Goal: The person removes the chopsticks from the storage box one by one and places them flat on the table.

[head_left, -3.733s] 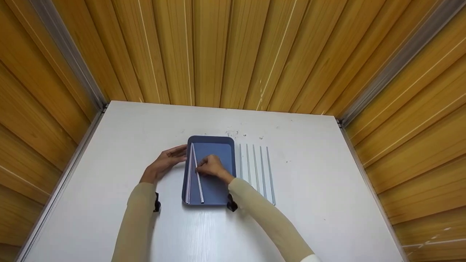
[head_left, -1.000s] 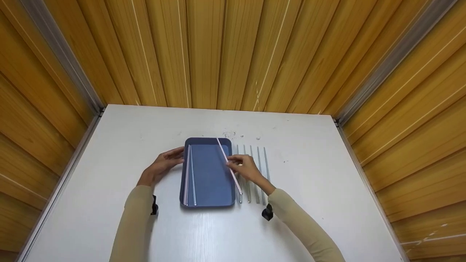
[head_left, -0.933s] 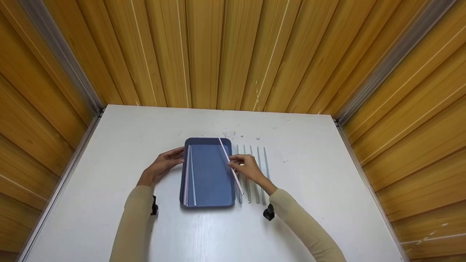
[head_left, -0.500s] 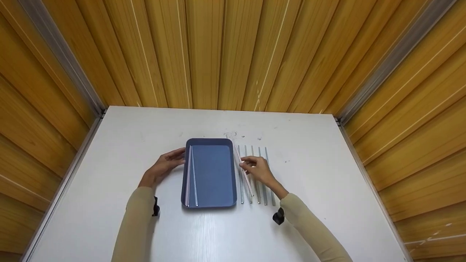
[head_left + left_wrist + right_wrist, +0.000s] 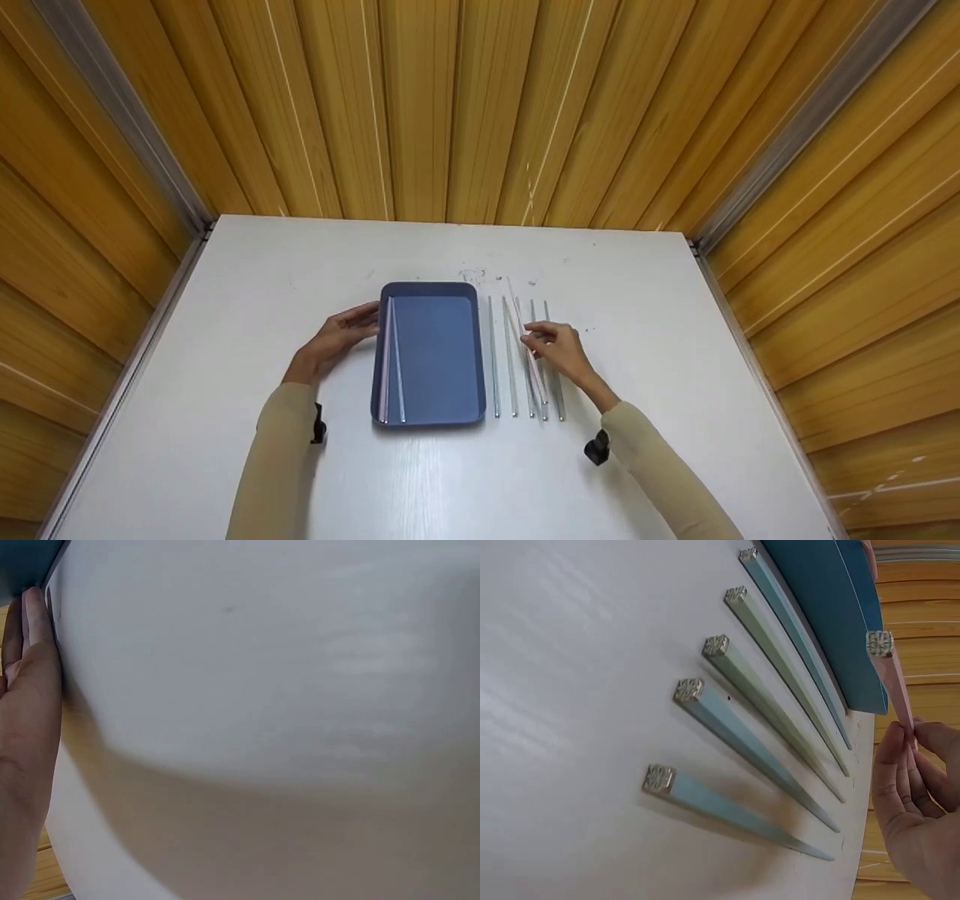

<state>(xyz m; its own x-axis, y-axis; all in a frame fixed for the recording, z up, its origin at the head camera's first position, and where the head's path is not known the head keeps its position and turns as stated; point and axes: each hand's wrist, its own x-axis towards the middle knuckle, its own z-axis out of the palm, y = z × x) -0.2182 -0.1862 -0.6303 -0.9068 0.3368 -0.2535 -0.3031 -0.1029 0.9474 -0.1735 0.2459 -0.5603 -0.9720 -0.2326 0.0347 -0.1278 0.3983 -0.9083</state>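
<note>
My right hand (image 5: pixel 562 352) pinches a pink chopstick (image 5: pixel 894 682) between thumb and fingers. It is raised over a row of chopsticks on the table, its patterned silver end toward me. Below it lie blue and green chopsticks, among them a blue one (image 5: pixel 727 814) and a green one (image 5: pixel 780 724), silver ends toward me. My left hand (image 5: pixel 336 341) has its fingers against the left side of the blue tray (image 5: pixel 442 360). Inside, along the left wall, lie a pinkish chopstick (image 5: pixel 385 375) and a paler one (image 5: pixel 399 375) at a slight slant.
The white table (image 5: pixel 262 262) bears small dark marks (image 5: pixel 474 276) behind the tray. Wood-patterned walls (image 5: pixel 420 112) rise at the back and both sides. A black wrist camera (image 5: pixel 597 448) is worn on the right wrist.
My right hand has lifted the pink chopstick out of the tray and carried it right, across the tray's rim and over the row. The left hand stays at the tray's side.
</note>
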